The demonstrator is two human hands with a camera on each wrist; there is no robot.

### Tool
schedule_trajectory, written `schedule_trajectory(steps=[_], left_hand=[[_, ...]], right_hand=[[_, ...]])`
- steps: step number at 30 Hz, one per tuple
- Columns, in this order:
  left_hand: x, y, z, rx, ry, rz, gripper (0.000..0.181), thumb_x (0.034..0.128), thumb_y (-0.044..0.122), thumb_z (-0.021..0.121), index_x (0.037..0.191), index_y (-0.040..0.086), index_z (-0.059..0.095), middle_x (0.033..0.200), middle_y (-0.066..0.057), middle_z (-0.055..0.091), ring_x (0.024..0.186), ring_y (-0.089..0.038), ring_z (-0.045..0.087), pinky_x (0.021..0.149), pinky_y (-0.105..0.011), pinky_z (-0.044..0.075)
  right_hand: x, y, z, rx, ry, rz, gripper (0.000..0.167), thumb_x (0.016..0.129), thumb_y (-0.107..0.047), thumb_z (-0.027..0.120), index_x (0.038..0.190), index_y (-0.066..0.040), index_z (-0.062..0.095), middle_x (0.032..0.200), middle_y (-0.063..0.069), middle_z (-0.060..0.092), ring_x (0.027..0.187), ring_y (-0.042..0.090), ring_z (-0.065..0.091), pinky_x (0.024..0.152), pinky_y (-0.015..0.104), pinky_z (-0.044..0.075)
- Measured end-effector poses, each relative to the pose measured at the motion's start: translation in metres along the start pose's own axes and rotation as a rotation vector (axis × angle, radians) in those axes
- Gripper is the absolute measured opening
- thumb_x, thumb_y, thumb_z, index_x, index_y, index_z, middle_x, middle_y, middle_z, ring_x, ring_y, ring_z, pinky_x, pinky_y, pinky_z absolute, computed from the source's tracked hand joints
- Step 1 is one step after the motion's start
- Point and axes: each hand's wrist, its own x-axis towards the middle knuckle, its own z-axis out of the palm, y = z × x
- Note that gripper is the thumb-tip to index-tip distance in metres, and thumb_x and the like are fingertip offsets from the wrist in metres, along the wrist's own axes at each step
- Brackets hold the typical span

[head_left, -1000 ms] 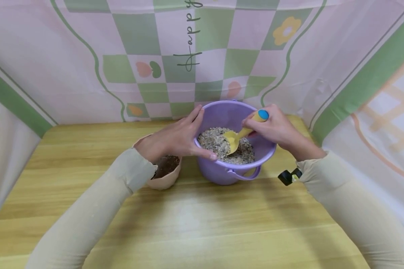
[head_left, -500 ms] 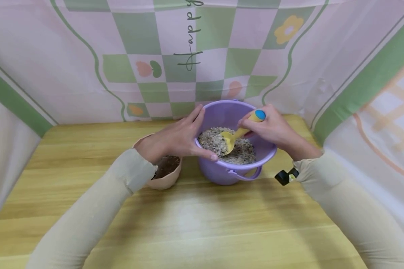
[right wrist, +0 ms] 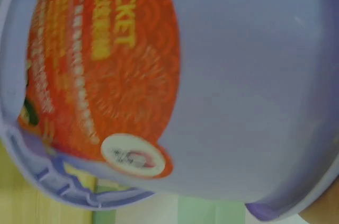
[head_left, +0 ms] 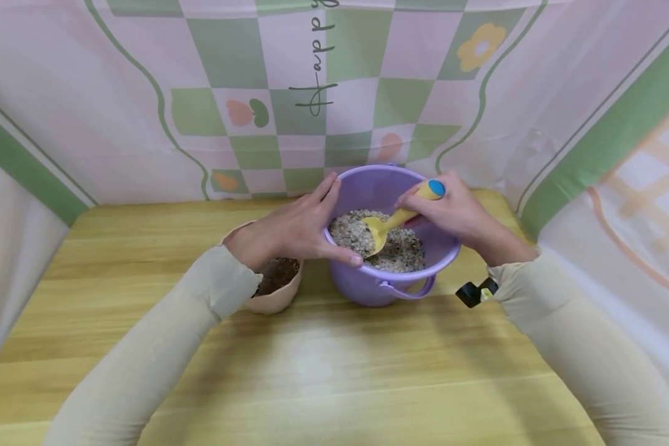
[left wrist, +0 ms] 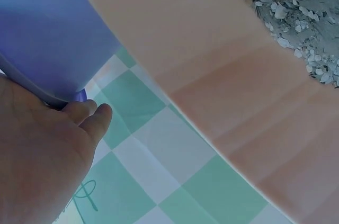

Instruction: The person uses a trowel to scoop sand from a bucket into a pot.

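A purple bucket [head_left: 362,286] with pale speckled gravel [head_left: 407,251] inside stands at the back of the wooden table. My left hand [head_left: 298,232] holds its left rim, thumb lying along the front rim and fingers spread along the far side. In the left wrist view, the fingertips [left wrist: 100,121] show beside the bucket wall. My right hand [head_left: 446,207] grips the handle of a yellow scoop [head_left: 376,230] with a blue end. The scoop's blade is partly sunk in the gravel, with grains on it. Below my left wrist sits a peach pot [head_left: 281,298] with dark soil.
In the left wrist view, white grains [left wrist: 280,12] lie over the soil in the peach pot. The bucket's carrying handle [head_left: 409,291] hangs at its front right. A patterned cloth [head_left: 295,111] rises right behind the table [head_left: 312,371].
The scoop's blade has shifted a little left through the gravel, together with my right hand. My left hand stays on the rim, and the bucket and pot have not visibly moved.
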Motion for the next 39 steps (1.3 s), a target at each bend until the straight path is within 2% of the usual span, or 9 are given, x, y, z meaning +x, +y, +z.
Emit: schedule_trajectory(steps=[17, 39], left_hand=[[0.0011, -0.0007, 0.0001, 0.0, 0.004, -0.005, 0.141, 0.0681, 0.08, 0.07, 0.158, 0.009, -0.012, 0.165, -0.007, -0.019, 0.151, -0.032, 0.008, 0.119, -0.043, 0.023], [0.0008, -0.0013, 0.0001, 0.0, 0.007, 0.005, 0.141, 0.0684, 0.079, 0.07, 0.158, 0.007, -0.012, 0.164, -0.008, -0.02, 0.151, -0.034, 0.007, 0.119, -0.043, 0.022]], right_hand=[[0.0022, -0.0007, -0.0009, 0.087, -0.009, 0.002, 0.028, 0.094, -0.003, 0.063, 0.104, 0.023, 0.063, 0.082, 0.01, 0.075, 0.073, 0.022, 0.074, 0.07, 0.036, 0.06], [0.0015, -0.0012, -0.0031, 0.135, -0.006, 0.035, 0.025, 0.094, -0.003, 0.062, 0.104, 0.02, 0.066, 0.086, 0.012, 0.075, 0.076, 0.025, 0.074, 0.072, 0.038, 0.06]])
